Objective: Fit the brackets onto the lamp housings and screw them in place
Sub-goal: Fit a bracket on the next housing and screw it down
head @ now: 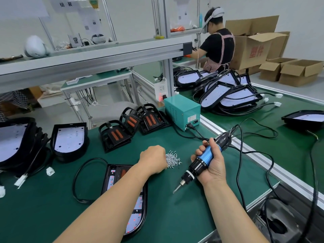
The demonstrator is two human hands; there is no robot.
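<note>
On a green workbench mat (175, 216), at the far left, a stack of black lamp housings (15, 142) lies with white LED boards facing up, and one more upturned housing (69, 141) sits just beside it. White plug connectors (50, 171) trail from their cables at the front. Nearer the person, a lamp housing (112, 174) lies flat under the left forearm, with a black cable (82, 172) looping out to its left. Behind it, three finished housings (115, 137) stand in a row, each with a black bracket (110, 122) arched over its back. The left hand (154, 159) rests knuckles-up, fingers curled down into a small pile of silver screws (172, 159); the fingertips are hidden, so it is unclear whether it has hold of any. To the right, the right hand (210, 165) is wrapped firmly around a blue and black electric screwdriver (201, 162), its bit angled down to the left, just above the mat. Its cord runs back to a teal power supply box (182, 111). Further right, on a green conveyor belt (289, 146), more housings lie heaped (231, 93) and one lies alone (305, 119). Beyond, another person (217, 44) works beside cardboard boxes (254, 48).
</note>
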